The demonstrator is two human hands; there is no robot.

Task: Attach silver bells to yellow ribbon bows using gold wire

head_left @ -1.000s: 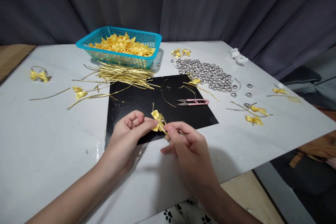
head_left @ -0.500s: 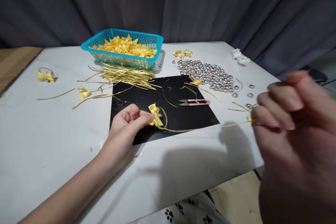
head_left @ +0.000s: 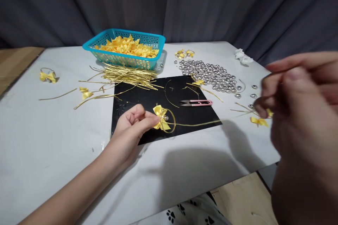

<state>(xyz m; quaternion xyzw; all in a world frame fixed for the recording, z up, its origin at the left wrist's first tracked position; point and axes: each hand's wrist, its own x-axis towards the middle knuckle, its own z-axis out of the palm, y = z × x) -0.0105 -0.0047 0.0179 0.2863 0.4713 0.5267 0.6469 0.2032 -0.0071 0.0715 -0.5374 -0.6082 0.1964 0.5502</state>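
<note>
My left hand (head_left: 137, 121) pinches a yellow ribbon bow (head_left: 158, 117) between thumb and fingers, above the black mat. A silver teardrop bead (head_left: 165, 117) sits at the bow's middle, and a loop of gold cord (head_left: 174, 121) stands out around it. From the bow a long strand of cord (head_left: 198, 124) runs right to the mat's edge, where I lose sight of it. Raised close to the camera at the right, my right hand (head_left: 303, 112) is blurred, fingers bent and thumb near them; whether it holds the cord is unclear.
A blue basket (head_left: 124, 56) of yellow bows stands at the back, behind a pile of gold cords (head_left: 129, 76). Pink thread snips (head_left: 196, 103) lie on the black mat (head_left: 148, 95). Silver beads (head_left: 208, 75) spread to the right. Bows with cords (head_left: 47, 76) lie around the table.
My right hand has shifted right, and its fist has loosened, with the fingers less curled. The bow in my left hand has moved slightly right, and its cord loop looks rounder.
</note>
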